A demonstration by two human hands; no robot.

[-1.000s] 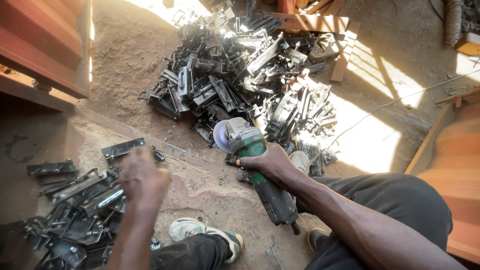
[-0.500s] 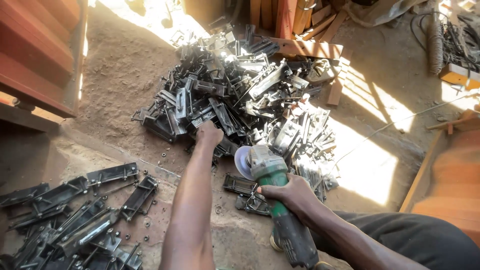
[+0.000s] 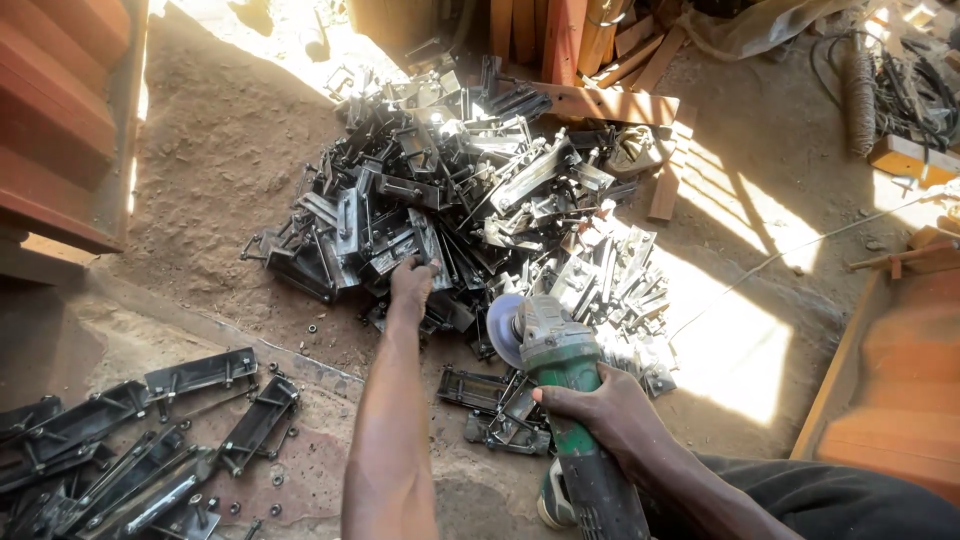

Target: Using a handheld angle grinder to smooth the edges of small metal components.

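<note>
The person sits low over a dirt floor, and the left hand (image 3: 412, 280) is stretched out to the near edge of the big heap of metal brackets (image 3: 470, 190), fingers curled down onto a dark piece at the pile's rim; from here I cannot quite tell whether they have closed around it or only rest on top. The right hand (image 3: 600, 410) is wrapped tight around the body of a green angle grinder (image 3: 560, 390), its disc (image 3: 503, 330) pointing up and away toward the heap, hovering just over a couple of loose brackets (image 3: 490, 405) lying on the ground between the person's knees and the pile. To the left, well apart from the heap, a second batch of flat bracket plates (image 3: 150, 440) lies spread out. These pieces look like stiff steel, heavy for their size, with hard edges, bolts and prongs that tangle with their neighbours, so one is best gripped by its flat long bar rather than a jutting corner. A thin cable (image 3: 800, 245) trails across the sunlit patch on the right.
</note>
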